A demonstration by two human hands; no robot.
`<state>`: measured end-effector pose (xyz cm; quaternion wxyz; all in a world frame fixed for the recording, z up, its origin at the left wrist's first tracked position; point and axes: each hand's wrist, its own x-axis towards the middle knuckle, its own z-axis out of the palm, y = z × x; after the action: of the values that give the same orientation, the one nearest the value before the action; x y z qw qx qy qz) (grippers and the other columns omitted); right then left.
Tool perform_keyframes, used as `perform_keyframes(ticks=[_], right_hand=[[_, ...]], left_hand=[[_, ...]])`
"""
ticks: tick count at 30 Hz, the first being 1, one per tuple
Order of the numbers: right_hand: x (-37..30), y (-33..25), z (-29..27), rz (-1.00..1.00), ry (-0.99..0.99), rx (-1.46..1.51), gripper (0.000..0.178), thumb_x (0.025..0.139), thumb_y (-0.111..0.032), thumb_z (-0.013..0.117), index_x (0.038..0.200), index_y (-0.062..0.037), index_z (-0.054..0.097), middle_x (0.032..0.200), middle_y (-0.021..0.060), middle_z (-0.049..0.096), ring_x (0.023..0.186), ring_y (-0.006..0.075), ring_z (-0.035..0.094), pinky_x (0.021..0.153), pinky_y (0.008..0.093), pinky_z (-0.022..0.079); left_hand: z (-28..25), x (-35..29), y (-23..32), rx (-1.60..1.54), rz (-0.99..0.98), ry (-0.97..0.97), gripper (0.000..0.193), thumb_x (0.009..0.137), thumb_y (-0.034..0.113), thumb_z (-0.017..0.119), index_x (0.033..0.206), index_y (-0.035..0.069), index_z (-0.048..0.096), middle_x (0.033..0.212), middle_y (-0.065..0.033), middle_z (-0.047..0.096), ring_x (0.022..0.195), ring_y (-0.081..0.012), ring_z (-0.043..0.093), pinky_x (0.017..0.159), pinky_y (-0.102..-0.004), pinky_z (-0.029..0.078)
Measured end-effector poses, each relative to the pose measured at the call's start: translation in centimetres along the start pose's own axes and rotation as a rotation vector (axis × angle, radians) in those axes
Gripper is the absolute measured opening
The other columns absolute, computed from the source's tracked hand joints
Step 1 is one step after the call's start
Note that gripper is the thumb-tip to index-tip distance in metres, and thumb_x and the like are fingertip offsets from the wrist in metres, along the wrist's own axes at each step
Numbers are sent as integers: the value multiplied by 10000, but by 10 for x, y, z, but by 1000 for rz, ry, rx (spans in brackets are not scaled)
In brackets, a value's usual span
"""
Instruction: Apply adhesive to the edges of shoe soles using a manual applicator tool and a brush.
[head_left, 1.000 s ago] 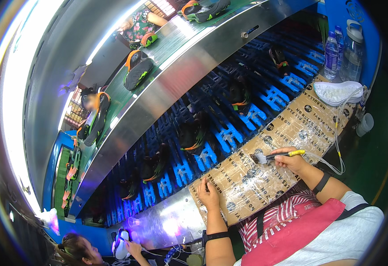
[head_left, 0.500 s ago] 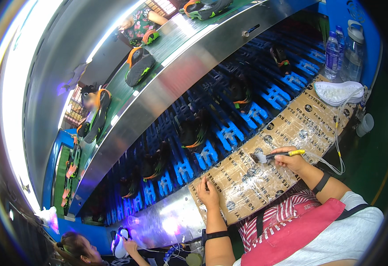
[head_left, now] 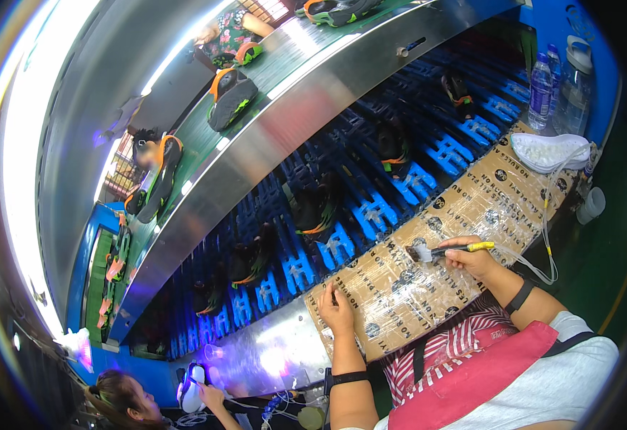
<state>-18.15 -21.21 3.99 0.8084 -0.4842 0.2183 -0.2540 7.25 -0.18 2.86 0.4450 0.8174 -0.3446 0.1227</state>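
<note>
My right hand grips a brush with a black handle and a yellow end, from which a pale tube runs. The wide brush head points left, just over a cardboard sheet covered in clear film. My left hand is at the sheet's left part, palm inward and fingers raised and apart, with nothing in it. Whether it touches the sheet I cannot tell. Beyond the sheet, dark shoes with orange trim stand on a rack conveyor with blue holders.
A white sole-shaped tray of whitish material sits at the far right, near water bottles and a plastic cup. Above, a green belt carries shoes. At lower left a co-worker's hand is at a white shoe.
The shoes on the green belt and on the blue rack have shifted slightly to the right. My hands and the brush stay almost where they were.
</note>
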Motion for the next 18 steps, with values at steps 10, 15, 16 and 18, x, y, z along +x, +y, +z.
perform_keyframes(ticks=[10,15,16,18], right_hand=[[-1,3,3,1,55,-25,251,782,-95,586,1004,22,594,679,47,601,533,50,494,483,151,387],[4,8,6,13,110,3,241,782,-84,571,995,29,589,643,48,576,520,66,485,479,160,387],[5,9,6,6,117,-8,242,778,-83,572,994,25,588,640,52,575,517,76,489,478,166,391],[6,9,5,13,107,-7,242,776,-84,576,993,23,588,640,53,576,516,78,493,477,170,393]], left_hand=[[-66,78,27,-157,-96,333,346,862,90,492,1186,-29,480,1005,-90,557,874,-145,512,802,-272,415],[-185,168,50,-120,105,859,438,884,139,439,1282,-9,333,1173,-184,440,1056,-251,442,933,-337,334],[-206,185,47,-32,77,903,452,874,154,448,1282,-4,334,1193,-209,425,1075,-282,431,941,-352,327],[-251,215,36,173,18,960,486,850,196,469,1280,9,340,1232,-250,392,1114,-338,402,956,-383,310]])
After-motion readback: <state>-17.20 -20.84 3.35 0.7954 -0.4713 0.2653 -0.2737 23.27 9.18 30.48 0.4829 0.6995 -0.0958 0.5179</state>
